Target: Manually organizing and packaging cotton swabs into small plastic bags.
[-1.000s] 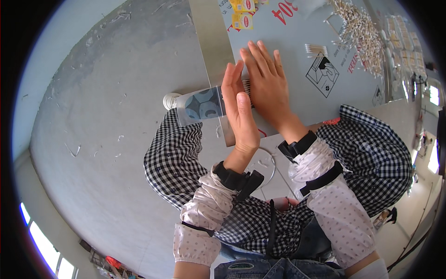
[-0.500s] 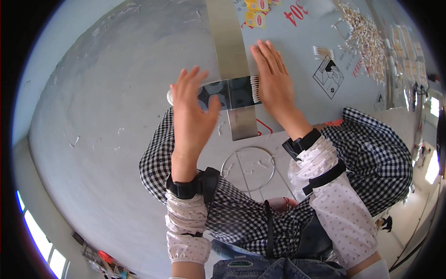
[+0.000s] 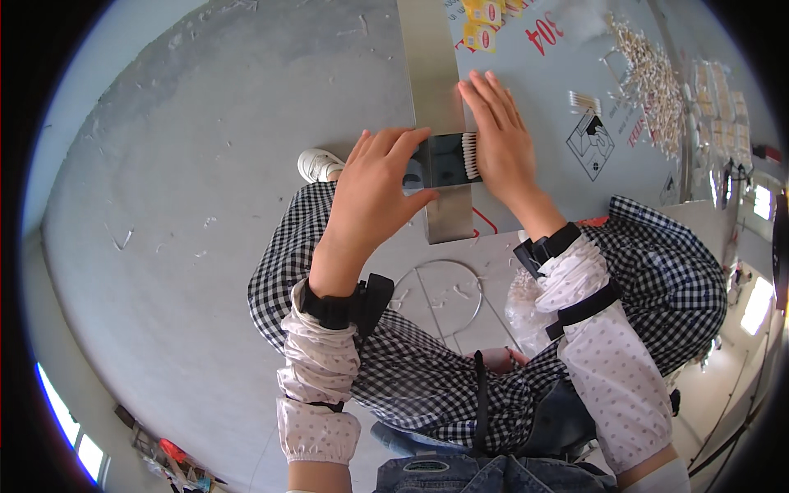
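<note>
Left hand (image 3: 370,193): raised over the bench's near edge, fingers spread and slightly curled, fingertips touching the left end of a small dark tray (image 3: 444,160). A light grasp at its edge, not a full clench.

Right hand (image 3: 503,144): laid flat, fingers straight and together, palm down on the bench (image 3: 534,66). Its thumb side rests against a row of white sticks (image 3: 470,156) at the tray's right end. Released, grasping nothing.

Dark tray: rectangular and glossy, lying across the metal strip (image 3: 436,99) that forms the bench's left border, between the two hands.

White sticks: a short row packed side by side, upright in the picture, touching the tray's right edge.

Bench: pale grey-blue top with red markings and a yellow printed patch near the far edge. A black line diagram (image 3: 590,144) sits right of the right hand.

Loose sticks (image 3: 653,70): a large scattered heap on the far right of the bench, well apart from the hands. A smaller bundle (image 3: 583,101) lies between the heap and the right hand.

Both forearms: white dotted sleeve covers with black wrist straps over a black-and-white checked shirt.

Wire ring (image 3: 444,296): below the bench edge, near the lap.

Floor (image 3: 205,205): grey concrete with pale scraps; a white shoe (image 3: 316,163) shows left of the left hand.
</note>
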The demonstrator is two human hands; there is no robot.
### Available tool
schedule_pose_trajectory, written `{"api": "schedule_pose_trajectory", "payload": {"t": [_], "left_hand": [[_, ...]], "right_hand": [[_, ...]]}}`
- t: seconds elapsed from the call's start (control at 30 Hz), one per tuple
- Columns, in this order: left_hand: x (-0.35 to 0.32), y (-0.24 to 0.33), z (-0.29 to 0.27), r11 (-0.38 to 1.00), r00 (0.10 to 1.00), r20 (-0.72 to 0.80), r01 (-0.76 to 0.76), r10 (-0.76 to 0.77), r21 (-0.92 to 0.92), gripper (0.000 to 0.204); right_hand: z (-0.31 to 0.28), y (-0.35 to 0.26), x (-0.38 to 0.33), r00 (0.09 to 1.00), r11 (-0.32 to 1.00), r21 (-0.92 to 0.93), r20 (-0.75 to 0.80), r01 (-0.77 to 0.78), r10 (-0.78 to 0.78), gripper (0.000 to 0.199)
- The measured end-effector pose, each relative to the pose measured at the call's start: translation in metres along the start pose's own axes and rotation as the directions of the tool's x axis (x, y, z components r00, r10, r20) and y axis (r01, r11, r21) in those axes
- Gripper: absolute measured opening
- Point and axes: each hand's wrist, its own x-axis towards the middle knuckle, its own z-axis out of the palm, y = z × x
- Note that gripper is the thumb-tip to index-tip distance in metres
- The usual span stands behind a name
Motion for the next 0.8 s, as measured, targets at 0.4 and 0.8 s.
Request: {"api": "schedule_pose_trajectory", "payload": {"t": [0.4, 0.8], "left_hand": [[-0.001, -0.003, 0.004, 0.999, 0.998, -0.039, -0.042, 0.041, -0.024, 0.07], [0.003, 0.009, 0.005, 0.989, 0.969, -0.228, -0.119, 0.095, -0.091, 0.051]], "right_hand": [[-0.003, -0.011, -0.008, 0.997, 0.993, -0.088, 0.002, -0.076, 0.076, 0.05], [0.002, -0.005, -0.007, 0.996, 0.996, 0.009, -0.006, -0.089, 0.089, 0.054]]}}
